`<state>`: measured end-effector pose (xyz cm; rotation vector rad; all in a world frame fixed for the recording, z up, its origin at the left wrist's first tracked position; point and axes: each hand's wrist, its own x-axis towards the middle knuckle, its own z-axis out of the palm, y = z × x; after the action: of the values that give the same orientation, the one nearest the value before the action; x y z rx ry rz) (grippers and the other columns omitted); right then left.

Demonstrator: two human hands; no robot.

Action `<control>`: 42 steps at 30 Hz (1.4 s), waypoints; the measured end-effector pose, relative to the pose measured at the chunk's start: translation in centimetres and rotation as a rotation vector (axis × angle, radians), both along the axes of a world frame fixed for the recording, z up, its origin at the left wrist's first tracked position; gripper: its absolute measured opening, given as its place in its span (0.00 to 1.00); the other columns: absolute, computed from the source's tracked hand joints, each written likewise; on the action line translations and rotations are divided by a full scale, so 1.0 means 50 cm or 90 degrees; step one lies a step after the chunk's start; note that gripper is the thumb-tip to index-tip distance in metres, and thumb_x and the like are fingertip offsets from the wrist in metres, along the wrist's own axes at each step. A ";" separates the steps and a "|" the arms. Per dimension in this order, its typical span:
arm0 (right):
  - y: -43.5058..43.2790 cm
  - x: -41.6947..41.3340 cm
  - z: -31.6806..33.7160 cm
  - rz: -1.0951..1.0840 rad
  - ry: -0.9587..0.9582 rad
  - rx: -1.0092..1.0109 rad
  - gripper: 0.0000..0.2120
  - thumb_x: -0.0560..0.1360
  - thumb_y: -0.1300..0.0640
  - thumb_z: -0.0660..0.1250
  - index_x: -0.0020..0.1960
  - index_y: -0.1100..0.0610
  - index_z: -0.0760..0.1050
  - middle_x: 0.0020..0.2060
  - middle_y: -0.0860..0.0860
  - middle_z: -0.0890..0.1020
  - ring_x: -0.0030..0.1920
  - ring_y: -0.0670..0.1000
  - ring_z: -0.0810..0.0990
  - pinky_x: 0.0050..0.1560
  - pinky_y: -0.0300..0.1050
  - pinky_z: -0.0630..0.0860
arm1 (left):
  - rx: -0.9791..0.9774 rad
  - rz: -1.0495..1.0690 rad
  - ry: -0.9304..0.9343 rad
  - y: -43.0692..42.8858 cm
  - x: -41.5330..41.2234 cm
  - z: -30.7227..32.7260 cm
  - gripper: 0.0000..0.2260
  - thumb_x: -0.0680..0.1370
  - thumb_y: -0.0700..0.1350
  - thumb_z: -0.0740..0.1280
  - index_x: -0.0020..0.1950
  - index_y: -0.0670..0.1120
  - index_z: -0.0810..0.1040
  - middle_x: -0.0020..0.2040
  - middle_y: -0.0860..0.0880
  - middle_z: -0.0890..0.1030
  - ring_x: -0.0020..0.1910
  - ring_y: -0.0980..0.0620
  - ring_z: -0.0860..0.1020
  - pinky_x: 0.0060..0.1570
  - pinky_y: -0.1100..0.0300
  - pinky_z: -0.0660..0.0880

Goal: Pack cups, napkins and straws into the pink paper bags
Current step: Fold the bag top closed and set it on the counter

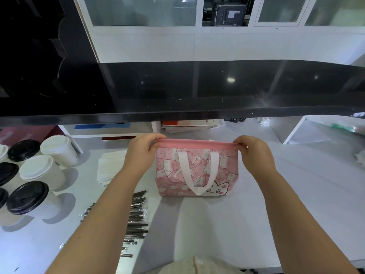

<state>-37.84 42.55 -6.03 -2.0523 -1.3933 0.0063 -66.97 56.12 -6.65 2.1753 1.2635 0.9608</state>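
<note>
- The pink paper bag [197,169] is stood upright at the middle of the desk [296,194], with its printed face turned to the camera and its white handle [198,175] hung down over that face.
- Its top edge is pinched at both ends. The left hand [141,150] is clamped on the left corner and the right hand [254,150] on the right corner, so the mouth is drawn flat and closed between them. What lies inside cannot be seen.
- The bag is judged light and thin-walled, stiff enough to stand yet easily creased or torn. It is best taken at the folded top band or by the handle, not squeezed at the sides.
- The napkins [110,167] are stacked just left of the bag and are judged soft and easily scattered.
- Wrapped straws [136,214] are spread nearer the body, partly hidden by the left forearm.
- Lidded cups [42,173], some capped white and some black, are grouped at the far left. They are judged light and crushable.
- The desk is smooth and pale. A glossy black ledge [197,86] is set above its far edge, papers [189,125] are stored beneath it, and white glazed cabinets [138,10] are seen behind.
</note>
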 end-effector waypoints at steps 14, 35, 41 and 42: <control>-0.123 -0.045 -0.159 0.004 0.673 0.109 0.16 0.71 0.58 0.74 0.56 0.44 0.81 0.53 0.44 0.84 0.56 0.44 0.81 0.52 0.40 0.77 | -0.470 -0.035 -0.404 -0.105 -0.061 -0.142 0.19 0.65 0.46 0.76 0.56 0.55 0.82 0.54 0.53 0.84 0.53 0.54 0.83 0.52 0.58 0.80; -0.116 -0.062 -0.209 -0.098 0.684 0.124 0.10 0.72 0.65 0.71 0.40 0.51 0.83 0.41 0.53 0.85 0.45 0.56 0.82 0.55 0.57 0.79 | -0.448 0.053 -0.350 -0.124 -0.012 -0.190 0.06 0.76 0.35 0.69 0.45 0.45 0.82 0.40 0.52 0.86 0.35 0.58 0.82 0.33 0.67 0.76; -0.112 -0.058 -0.193 -0.083 0.697 0.147 0.09 0.71 0.65 0.73 0.41 0.51 0.82 0.43 0.56 0.85 0.49 0.62 0.81 0.55 0.61 0.79 | -0.421 0.110 -0.389 -0.121 -0.016 -0.170 0.06 0.74 0.36 0.73 0.43 0.47 0.83 0.39 0.51 0.86 0.37 0.58 0.83 0.33 0.68 0.76; -0.107 -0.059 -0.186 -0.086 0.698 0.153 0.09 0.72 0.65 0.72 0.41 0.52 0.82 0.43 0.56 0.85 0.48 0.62 0.82 0.55 0.61 0.79 | -0.410 0.120 -0.399 -0.122 -0.011 -0.164 0.06 0.74 0.36 0.73 0.43 0.47 0.83 0.39 0.52 0.86 0.36 0.59 0.83 0.33 0.69 0.76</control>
<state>-40.79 37.20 -15.32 -1.4985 -0.5260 0.7463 -67.50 50.03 -14.84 1.1597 1.2363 1.0120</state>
